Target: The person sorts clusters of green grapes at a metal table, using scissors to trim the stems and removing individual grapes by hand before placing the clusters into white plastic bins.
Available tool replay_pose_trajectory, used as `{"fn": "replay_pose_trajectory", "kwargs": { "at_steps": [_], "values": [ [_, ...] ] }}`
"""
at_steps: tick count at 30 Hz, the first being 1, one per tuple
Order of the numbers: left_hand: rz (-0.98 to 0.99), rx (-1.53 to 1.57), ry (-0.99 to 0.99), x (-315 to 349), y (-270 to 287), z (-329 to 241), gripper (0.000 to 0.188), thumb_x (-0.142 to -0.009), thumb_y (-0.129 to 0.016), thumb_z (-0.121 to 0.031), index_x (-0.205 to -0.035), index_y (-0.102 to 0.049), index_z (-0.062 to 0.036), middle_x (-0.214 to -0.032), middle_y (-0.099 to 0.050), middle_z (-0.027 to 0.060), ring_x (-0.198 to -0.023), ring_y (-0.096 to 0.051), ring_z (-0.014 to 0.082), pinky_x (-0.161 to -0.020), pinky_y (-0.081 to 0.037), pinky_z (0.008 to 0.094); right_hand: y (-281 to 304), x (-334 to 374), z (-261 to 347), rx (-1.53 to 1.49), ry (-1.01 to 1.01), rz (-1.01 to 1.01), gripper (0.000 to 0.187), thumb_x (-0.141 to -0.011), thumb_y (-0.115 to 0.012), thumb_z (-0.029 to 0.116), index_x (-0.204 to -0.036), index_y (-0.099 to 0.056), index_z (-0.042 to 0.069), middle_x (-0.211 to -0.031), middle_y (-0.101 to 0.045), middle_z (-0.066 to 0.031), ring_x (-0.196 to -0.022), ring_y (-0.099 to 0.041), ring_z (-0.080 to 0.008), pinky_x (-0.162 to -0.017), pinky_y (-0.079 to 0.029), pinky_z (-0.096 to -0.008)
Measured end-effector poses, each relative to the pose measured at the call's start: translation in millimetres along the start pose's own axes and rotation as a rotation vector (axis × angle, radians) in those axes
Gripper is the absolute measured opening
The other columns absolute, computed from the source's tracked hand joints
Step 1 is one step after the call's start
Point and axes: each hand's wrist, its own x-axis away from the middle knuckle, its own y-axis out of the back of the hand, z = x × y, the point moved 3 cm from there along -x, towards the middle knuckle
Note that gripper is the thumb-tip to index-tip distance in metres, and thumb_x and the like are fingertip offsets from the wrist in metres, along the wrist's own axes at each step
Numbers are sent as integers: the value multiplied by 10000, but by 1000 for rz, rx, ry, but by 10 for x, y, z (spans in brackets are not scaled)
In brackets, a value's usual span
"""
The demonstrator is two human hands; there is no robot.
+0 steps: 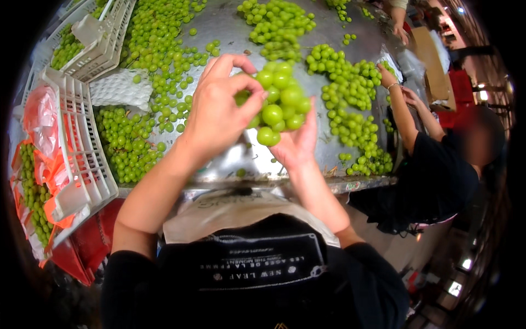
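A small bunch of green grapes [282, 101] is held up over the metal table [219, 148]. My right hand [298, 142] is behind and below it, supporting it, with most of its fingers hidden by the grapes. On the bunch's left side, my left hand [219, 101] has its fingers curled and its thumb and forefinger drawn together against the grapes. What that pinch holds, if anything, cannot be made out. Larger bunches of grapes [350, 82] lie to the right of my hands, with another bunch [276, 24] beyond them.
Many loose grapes [159, 49] cover the table's left side, beside a white foam net sheet [121, 90]. White plastic crates [82, 131] stand at the left, with orange and clear bags. At right, a co-worker in a dark shirt [444, 175] reaches toward grapes; another person's hand [399, 24] shows far right.
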Motion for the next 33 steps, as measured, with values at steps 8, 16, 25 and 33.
{"fn": "replay_pose_trajectory", "kwargs": {
  "at_steps": [8,16,25,33],
  "values": [
    [49,-31,-23,5,26,4,161,-695,-687,-128,-813,-645,-27,-1101,-529,104,-1116,-459,287,-954,-349,379,32,-11,36,-52,7,47,613,-873,-443,540,-1302,-404,104,-1291,-446,-105,-1170,-446,-254,-985,-377,-426],
    [75,-78,-104,-14,31,5,139,-677,-694,-105,-760,-620,-24,-1057,-504,105,-1119,-439,295,-962,-335,387,25,10,64,-171,-53,212,760,-871,-305,630,-1372,-279,59,-1394,-313,-165,-1276,-332,-321,-1073,-253,-469],
    [152,946,445,-15,-251,507,508,-914,-409,-399,-1291,-409,-58,-1282,-463,112,-1174,-456,270,-990,-374,384,-287,82,-3,243,23,14,794,-836,-478,587,-1370,-259,42,-1397,-300,-180,-1276,-332,-329,-1065,-263,-504],
    [257,1714,803,135,-491,671,559,-916,-382,-478,-1233,-465,-25,-1212,-523,161,-1084,-537,283,-937,-442,415,-340,245,109,727,-96,-1,561,-903,-494,156,-1386,-233,38,-1376,-342,-166,-1235,-382,-372,-1016,-336,-540]
  ]
}}
